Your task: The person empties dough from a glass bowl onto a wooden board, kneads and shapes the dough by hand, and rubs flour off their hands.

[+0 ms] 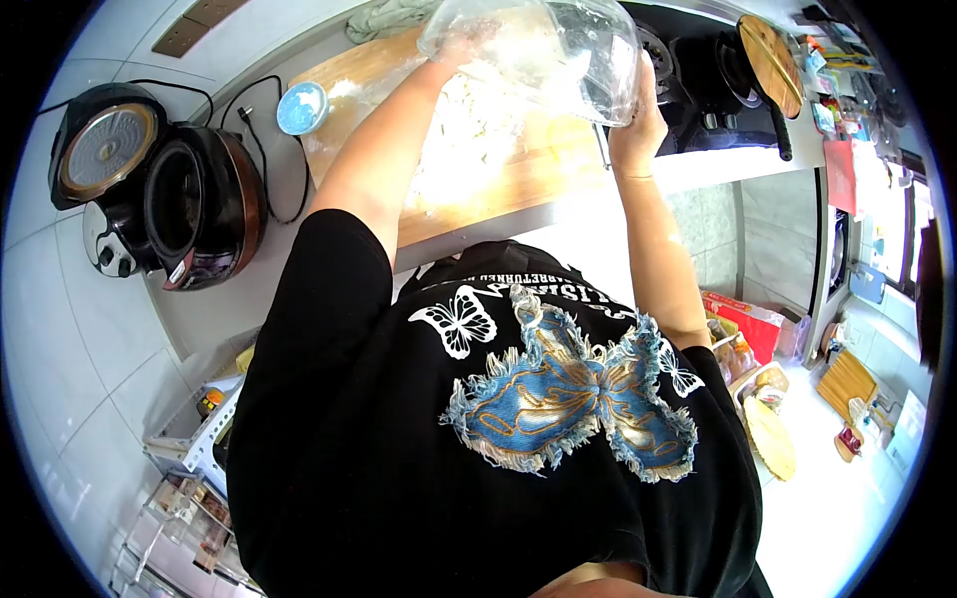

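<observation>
A large clear bowl (603,60) with white smears on its wall is tilted above the wooden board (478,204). My right hand (640,125) grips the bowl's right side, fingers wrapped behind its wall. My left hand (467,42) is at the bowl's left part, seen blurred through the clear wall and glare. Its fingers cannot be made out. Below the bowl, pale, floury strips or shreds (464,135) lie in a heap on the board, partly washed out by bright light. A small blue-and-white bowl (302,109) stands at the board's left edge.
An open black cooker (204,204) and its cord are on the left. To the right are a black stove (698,95) and a pan with a wooden lid (770,65). A grey cloth (389,18) lies behind the board. A red box (746,324) is low on the right.
</observation>
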{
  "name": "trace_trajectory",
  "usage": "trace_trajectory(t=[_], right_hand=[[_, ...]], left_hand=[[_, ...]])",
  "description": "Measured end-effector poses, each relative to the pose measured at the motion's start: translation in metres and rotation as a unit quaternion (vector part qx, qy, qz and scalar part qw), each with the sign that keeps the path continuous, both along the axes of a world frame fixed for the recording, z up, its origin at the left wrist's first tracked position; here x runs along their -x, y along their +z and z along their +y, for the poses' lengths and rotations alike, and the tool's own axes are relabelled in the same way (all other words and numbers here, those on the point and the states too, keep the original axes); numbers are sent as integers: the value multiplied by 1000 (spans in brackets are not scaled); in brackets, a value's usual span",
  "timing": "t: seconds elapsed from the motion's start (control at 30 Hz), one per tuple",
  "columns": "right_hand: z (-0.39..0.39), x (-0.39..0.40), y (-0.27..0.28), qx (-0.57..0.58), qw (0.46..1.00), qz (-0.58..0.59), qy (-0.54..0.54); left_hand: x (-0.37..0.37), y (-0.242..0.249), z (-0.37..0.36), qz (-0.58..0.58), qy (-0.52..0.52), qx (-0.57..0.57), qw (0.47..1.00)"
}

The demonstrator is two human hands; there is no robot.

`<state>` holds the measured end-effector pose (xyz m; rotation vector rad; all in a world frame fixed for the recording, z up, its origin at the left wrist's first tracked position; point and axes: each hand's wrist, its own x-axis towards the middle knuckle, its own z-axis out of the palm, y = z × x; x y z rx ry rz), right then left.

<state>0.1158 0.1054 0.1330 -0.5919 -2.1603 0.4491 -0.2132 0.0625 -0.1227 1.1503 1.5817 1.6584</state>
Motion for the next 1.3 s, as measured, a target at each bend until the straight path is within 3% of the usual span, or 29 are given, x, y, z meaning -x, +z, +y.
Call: trace_trajectory(t=[0.07, 0.17, 0.23, 0.3, 0.37, 0.4, 0.43, 0.47, 0.53, 0.6, 0.67, 0.77, 0.83, 0.97, 1.03, 1.17, 1.23, 1.27, 1.3], right_hand=[[-4, 0, 1, 9, 1000, -4, -4], [-5, -3, -2, -40, 999, 23, 3], [-6, -6, 2, 34, 998, -40, -38], [-8, -10, 8, 53, 997, -13, -60], [-10, -23, 13, 79, 994, 20, -69], [-3, -33, 3, 255, 963, 76, -33], [3, -42, -7, 415, 897, 149, -25], [3, -48, -3, 499, 846, 186, -24], [14, -66, -9, 542, 811, 214, -56], [26, -91, -15, 574, 794, 188, -76], [38, -117, -37, 645, 716, 221, -147], [58, -149, -66, 658, 686, 231, -207], [62, -159, -70, 674, 652, 257, -235], [65, -169, -91, 692, 624, 265, -248], [59, -163, -83, 716, 576, 302, -255], [68, -166, -106, 712, 578, 308, -253], [70, -164, -107, 719, 568, 318, -246], [73, -166, -108, 726, 566, 314, -233], [73, -166, -111, 726, 568, 313, -229]], left_hand=[[-16, 47, -21, 130, 41, 73, 988], [-22, 77, -34, 203, 60, 96, 972], [-22, 90, -34, 251, 70, 82, 962], [-23, 110, -31, 267, 67, 72, 959], [-43, 163, -29, 222, 46, 117, 967], [-56, 195, -27, 190, 35, 156, 969], [-65, 217, -21, 125, 24, 241, 962], [-74, 232, -12, 125, 15, 238, 963], [-91, 248, 7, 322, 82, 245, 911], [-75, 215, 18, 270, 43, 191, 943], [-75, 216, 18, 214, 9, 139, 967], [-102, 255, -19, 211, 40, 126, 968], [-93, 238, -43, 182, 89, 170, 964], [-64, 172, -88, 160, 125, 151, 968], [-63, 154, -113, 118, 122, 177, 969], [-70, 126, -153, 127, 177, 145, 965], [-84, 135, -174, 328, 186, 240, 894], [-91, 140, -180, 329, 196, 249, 890], [-101, 148, -180, 331, 165, 336, 866]])
